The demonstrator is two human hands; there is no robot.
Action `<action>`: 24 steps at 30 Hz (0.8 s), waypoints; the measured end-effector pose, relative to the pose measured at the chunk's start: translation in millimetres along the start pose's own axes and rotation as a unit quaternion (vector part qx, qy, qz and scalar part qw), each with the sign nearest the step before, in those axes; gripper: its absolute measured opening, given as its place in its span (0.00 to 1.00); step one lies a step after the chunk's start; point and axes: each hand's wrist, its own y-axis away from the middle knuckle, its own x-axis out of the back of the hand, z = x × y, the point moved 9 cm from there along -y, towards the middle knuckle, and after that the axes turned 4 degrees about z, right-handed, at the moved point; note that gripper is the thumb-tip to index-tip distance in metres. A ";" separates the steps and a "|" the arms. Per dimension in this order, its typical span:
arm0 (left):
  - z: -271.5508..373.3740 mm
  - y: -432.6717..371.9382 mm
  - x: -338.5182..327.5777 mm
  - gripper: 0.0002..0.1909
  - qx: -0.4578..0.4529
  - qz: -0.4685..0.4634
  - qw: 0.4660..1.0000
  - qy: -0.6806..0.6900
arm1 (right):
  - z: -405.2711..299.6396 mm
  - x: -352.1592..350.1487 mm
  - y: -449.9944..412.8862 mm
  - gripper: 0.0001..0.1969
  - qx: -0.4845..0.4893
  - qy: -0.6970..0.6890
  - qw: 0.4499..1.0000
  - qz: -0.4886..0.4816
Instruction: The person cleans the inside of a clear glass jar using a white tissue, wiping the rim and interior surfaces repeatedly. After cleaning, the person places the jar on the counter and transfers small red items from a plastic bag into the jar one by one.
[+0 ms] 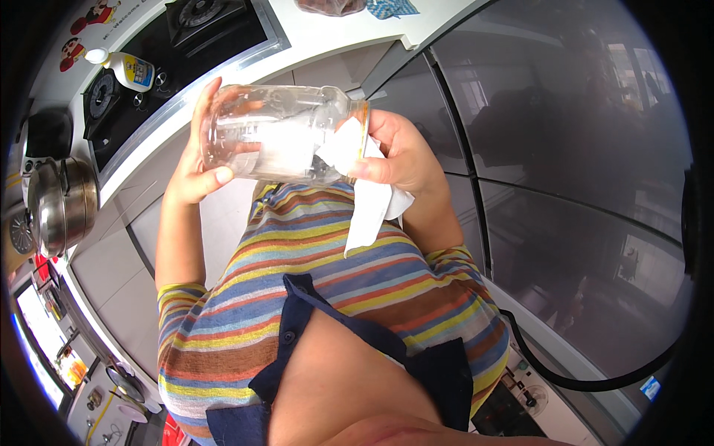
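A large clear glass jar lies sideways in the air before my chest, its mouth to the right. My left hand grips its base, thumb below and fingers spread behind the glass. At the mouth, my right hand pinches a white paper tissue against the rim. Part of the tissue is tucked inside the mouth, and the rest hangs below it. An orange-brown tint shows along the jar's rim. The jar holds no visible contents apart from the tissue.
Ahead runs a white counter with a black gas hob. A white-and-yellow spray bottle lies on the hob. To the left stands a stainless steel pot. Grey glossy refrigerator doors rise close on the right.
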 end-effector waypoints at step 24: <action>6.8 -11.7 -20.5 0.42 0.133 0.023 0.990 -0.032 | 2.4 -11.3 12.7 0.19 -0.053 0.034 0.998 -0.028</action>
